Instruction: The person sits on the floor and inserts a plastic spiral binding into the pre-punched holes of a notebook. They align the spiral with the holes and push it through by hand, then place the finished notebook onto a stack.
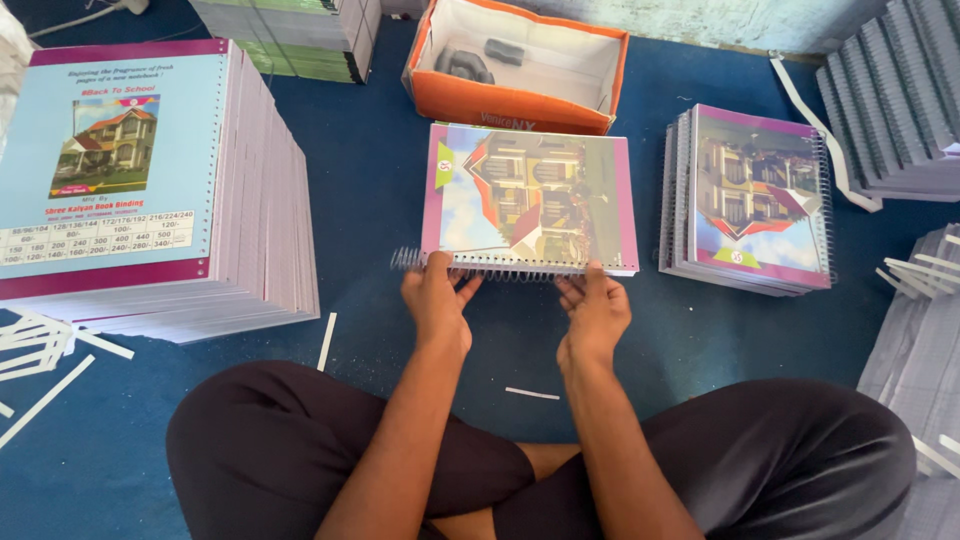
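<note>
Place: a notebook-binding workshop, worked on the floor.
Stock: tall stack of unbound punched covers and pages; pile of spiral-bound notebooks.
Waste: white paper trimmings on blue floor covering.
Storage: orange cardboard box.

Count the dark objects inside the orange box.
2. A larger curved dark object lies at the left of the orange box; a smaller dark object lies beside it toward the middle. The near wall may hide more.

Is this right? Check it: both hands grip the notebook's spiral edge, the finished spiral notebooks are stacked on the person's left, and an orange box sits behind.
Not quite. In the head view the finished spiral notebooks are stacked on the person's right, not left. The rest holds: left hand and right hand grip the notebook at its spiral edge, with the orange box behind.
</note>
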